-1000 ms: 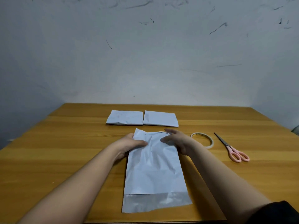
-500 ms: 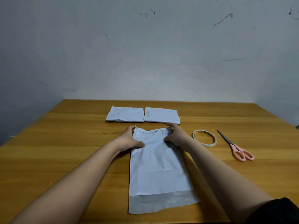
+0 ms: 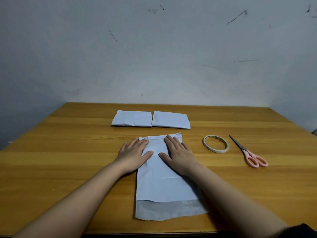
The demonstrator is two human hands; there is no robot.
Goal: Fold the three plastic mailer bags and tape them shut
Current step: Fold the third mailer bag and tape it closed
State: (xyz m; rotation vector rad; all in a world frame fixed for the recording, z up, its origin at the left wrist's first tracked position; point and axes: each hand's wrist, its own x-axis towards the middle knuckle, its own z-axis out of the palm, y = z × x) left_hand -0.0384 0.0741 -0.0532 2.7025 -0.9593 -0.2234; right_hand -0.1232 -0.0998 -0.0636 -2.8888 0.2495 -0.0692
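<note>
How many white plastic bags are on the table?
3. Two folded white plastic mailer bags lie side by side at the back, left and right. One unfolded white plastic mailer bag lies under both hands.

No readable text, labels, brands or numbers were visible anywhere in the head view.
</note>
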